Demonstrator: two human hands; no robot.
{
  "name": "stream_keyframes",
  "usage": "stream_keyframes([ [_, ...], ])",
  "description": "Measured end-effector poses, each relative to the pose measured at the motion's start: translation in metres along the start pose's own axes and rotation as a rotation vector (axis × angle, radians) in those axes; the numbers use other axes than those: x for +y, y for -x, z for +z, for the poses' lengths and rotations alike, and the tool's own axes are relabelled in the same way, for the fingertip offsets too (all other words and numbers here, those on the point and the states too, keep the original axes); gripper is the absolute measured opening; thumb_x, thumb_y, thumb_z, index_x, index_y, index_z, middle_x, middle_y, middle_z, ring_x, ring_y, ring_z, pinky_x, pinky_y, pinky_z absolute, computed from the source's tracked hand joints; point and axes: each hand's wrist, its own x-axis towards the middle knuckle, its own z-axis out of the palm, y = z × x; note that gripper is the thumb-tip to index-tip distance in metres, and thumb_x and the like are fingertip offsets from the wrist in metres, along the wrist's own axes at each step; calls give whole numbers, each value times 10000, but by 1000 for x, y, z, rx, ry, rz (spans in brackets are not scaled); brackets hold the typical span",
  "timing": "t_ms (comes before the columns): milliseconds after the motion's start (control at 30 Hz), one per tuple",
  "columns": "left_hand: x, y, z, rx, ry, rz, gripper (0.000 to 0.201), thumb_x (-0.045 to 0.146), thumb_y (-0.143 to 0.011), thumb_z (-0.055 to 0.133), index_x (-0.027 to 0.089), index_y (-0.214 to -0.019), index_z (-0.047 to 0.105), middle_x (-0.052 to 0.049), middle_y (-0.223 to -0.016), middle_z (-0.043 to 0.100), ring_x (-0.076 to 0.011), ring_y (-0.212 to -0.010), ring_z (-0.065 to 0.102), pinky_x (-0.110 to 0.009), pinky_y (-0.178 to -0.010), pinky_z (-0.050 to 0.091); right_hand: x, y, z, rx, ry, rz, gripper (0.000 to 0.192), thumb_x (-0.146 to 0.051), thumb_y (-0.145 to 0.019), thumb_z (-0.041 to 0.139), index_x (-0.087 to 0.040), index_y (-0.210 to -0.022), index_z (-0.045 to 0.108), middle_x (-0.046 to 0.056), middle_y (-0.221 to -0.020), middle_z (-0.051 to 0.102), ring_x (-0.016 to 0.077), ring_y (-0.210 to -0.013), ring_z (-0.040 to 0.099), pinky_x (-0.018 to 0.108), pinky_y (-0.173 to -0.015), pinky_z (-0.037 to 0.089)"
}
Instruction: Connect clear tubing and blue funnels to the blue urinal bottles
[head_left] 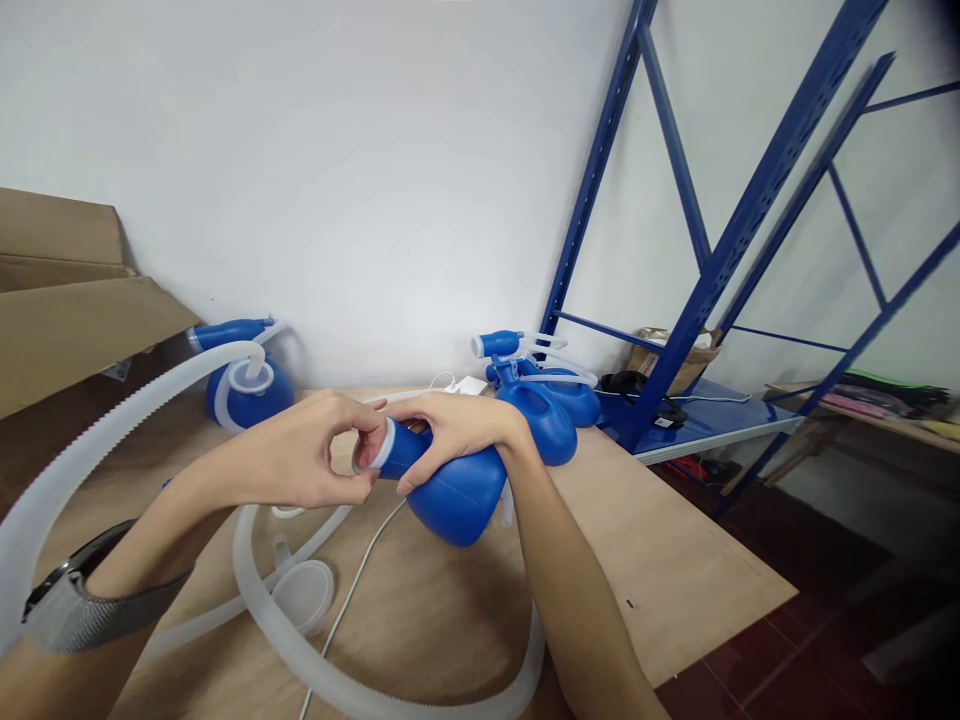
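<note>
A blue plastic urinal bottle (461, 500) is held tilted above the table, its mouth toward the left. My right hand (457, 425) wraps around its neck and upper body. At the mouth, my left hand (300, 450) pinches the translucent white ring (385, 450), with the thumb below and fingers at or inside the opening. The fingertips are partly hidden there. Below, a translucent round lid (304, 595) with a tab lies on the table, near a long ribbed hose (262, 610) that curves beneath both hands.
More blue bottles with hoses stand at the back right (551, 425) and back left (259, 395). An open cardboard box (82, 330) is at the left. A thin white cable (360, 575) crosses the wooden table (660, 560). Blue metal shelving (675, 350) stands beyond its right edge.
</note>
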Motion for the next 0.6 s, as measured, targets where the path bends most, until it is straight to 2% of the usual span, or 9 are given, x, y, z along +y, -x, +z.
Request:
stream_keyframes([
  [167, 1, 1, -3, -23, -5, 20, 36, 203, -671, 556, 223, -641, 560, 64, -605, 549, -107, -608, 491, -222, -610, 440, -2, -2, 0, -12, 8, -12, 526, -375, -738, 904, -237, -1218, 739, 18, -1194, 713, 217, -1052, 644, 285, -970, 479],
  [267, -1, -1, -2, -9, -27, 63, 41, 200, -668, 572, 226, -637, 565, 67, -588, 527, -126, -657, 541, -273, -795, 530, -4, -2, -1, -28, -12, -25, 524, -351, -758, 888, -235, -1244, 728, 20, -1282, 703, 218, -1114, 641, 281, -992, 469],
  [333, -2, -2, -2, -2, -28, 78, 42, 196, -655, 580, 230, -633, 569, 69, -595, 530, -138, -704, 574, -335, -947, 536, -5, -1, -2, -29, -21, -38, 519, -346, -762, 883, -234, -1245, 731, 21, -1284, 708, 220, -1127, 643, 281, -997, 467],
  [400, -2, -3, -1, 7, -33, 67, 47, 201, -644, 592, 235, -628, 563, 83, -578, 495, -131, -677, 557, -402, -1091, 484, -5, -1, -2, -18, -20, -51, 512, -346, -761, 881, -240, -1241, 735, 22, -1286, 706, 226, -1136, 640, 283, -983, 474],
  [467, 0, -4, 1, 23, -55, 56, 58, 209, -644, 599, 237, -633, 551, 107, -544, 422, -104, -578, 467, -454, -1203, 388, -4, 0, -2, 2, -13, -46, 520, -345, -761, 878, -248, -1250, 730, 19, -1294, 696, 227, -1139, 633, 286, -970, 480],
  [533, 2, -5, 2, 46, -86, 66, 65, 208, -647, 594, 238, -646, 535, 127, -530, 364, -84, -508, 371, -478, -1262, 305, -4, 1, -3, 13, -13, -25, 545, -337, -758, 877, -252, -1273, 718, 12, -1263, 702, 220, -1122, 632, 288, -968, 478],
  [600, 5, -5, 4, 65, -117, 80, 71, 204, -650, 577, 239, -655, 515, 132, -524, 340, -82, -488, 364, -492, -1278, 277, -4, 2, -3, 14, -23, -7, 564, -327, -754, 880, -247, -1286, 711, 6, -1218, 715, 211, -1092, 638, 286, -966, 476],
])
